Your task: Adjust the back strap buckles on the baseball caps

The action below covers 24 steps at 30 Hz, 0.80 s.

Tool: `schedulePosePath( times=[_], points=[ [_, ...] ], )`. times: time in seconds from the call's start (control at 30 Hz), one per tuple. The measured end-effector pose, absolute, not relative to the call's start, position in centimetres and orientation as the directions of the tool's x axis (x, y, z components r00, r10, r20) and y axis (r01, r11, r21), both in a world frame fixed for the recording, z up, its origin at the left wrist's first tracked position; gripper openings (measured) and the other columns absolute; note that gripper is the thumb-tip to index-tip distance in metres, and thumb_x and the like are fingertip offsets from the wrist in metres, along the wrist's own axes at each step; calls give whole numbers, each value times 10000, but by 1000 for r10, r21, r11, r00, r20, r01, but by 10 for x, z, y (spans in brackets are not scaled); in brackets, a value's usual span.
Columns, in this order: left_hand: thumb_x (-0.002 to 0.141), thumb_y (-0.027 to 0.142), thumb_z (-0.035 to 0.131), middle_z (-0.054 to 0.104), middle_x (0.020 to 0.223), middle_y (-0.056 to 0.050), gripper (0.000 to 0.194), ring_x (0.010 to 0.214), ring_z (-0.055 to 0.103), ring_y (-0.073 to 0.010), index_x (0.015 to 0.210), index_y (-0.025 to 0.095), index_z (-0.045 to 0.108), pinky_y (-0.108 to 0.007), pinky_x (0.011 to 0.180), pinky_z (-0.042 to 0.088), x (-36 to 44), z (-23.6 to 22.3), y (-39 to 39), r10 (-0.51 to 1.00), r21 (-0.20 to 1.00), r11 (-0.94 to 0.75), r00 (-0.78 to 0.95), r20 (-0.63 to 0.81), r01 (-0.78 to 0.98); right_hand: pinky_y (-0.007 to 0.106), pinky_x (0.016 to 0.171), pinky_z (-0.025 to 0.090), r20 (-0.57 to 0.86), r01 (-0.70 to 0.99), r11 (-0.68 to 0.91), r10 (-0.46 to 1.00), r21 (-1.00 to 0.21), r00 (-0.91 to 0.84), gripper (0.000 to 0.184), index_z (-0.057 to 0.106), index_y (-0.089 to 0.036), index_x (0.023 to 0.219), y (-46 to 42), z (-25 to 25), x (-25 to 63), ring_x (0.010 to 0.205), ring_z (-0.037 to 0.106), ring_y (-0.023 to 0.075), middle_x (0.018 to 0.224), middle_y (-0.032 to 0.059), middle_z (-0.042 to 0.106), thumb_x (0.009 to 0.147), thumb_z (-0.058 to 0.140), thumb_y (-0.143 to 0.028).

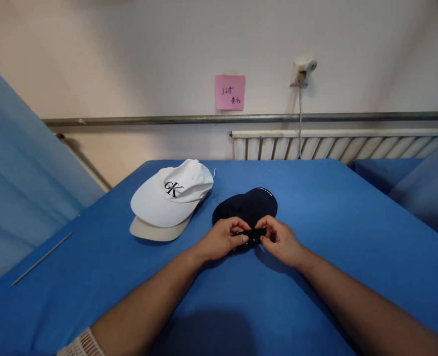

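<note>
A black cap (246, 205) lies on the blue-covered table in front of me, its brim pointing away with small white lettering along the edge. My left hand (228, 238) pinches the left part of the cap's back strap, thumb on top. From the other side, my right hand (279, 241) grips the strap's right end between thumb and fingers. Small light dots, perhaps snaps, show on the strap between the hands. Left of the black cap sits a white cap (174, 195) with black letters, resting on another pale cap (159, 230) whose brim shows beneath.
A thin stick (41, 258) lies near the left edge of the blue table cover (356, 217). Blue curtains (22, 163) hang at the left. Behind are a metal rail (159, 120), a radiator (337, 144), a plugged socket (299, 75) and a pink note (229, 92).
</note>
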<state>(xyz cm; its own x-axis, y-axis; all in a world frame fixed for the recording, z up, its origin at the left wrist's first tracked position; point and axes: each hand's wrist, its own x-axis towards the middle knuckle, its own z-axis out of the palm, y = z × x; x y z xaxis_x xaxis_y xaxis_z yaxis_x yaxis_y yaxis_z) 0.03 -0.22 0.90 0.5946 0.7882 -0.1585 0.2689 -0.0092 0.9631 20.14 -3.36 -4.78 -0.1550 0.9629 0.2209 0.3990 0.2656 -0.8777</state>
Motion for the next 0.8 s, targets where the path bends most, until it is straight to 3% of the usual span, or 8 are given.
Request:
schedulePosePath(
  times=[0.27,0.43,0.57,0.7,0.8],
  points=[
    [722,288,708,622,696,-1,278,602,533,-102,955,144,663,-225,559,404,1,8,-1,804,946,1,562,-194,325,213,498,373,274,462,314,949,-829,-153,253,590,-217,956,-34,-49,202,497,466,101,561,-81,475,735,541,-106],
    [709,330,722,595,650,13,348,499,478,-77,989,130,666,-207,480,355,-2,5,1,857,951,61,472,-205,302,236,536,435,501,474,493,857,-730,-121,162,566,-212,938,-37,-44,200,558,503,86,952,36,612,806,534,-124],
    [731,391,702,551,590,30,357,428,408,-55,959,117,673,-200,440,298,-3,7,2,889,967,91,418,-186,238,257,570,461,606,534,586,779,-610,-162,136,554,-210,941,-43,-34,200,603,529,106,969,57,596,850,512,-117],
    [720,373,715,536,581,41,339,428,396,-52,948,126,674,-199,441,280,-4,13,1,907,977,95,388,-163,188,278,654,497,616,542,658,731,-523,-294,136,575,-207,957,-49,-26,203,723,595,136,1067,85,604,870,511,-123],
    [730,351,710,530,571,46,317,443,405,-57,952,129,667,-200,457,307,-4,15,-1,905,975,99,389,-170,197,285,660,509,554,512,610,784,-605,-279,165,578,-206,1049,-48,-26,206,674,601,120,1124,93,616,905,502,-175]
  ],
)
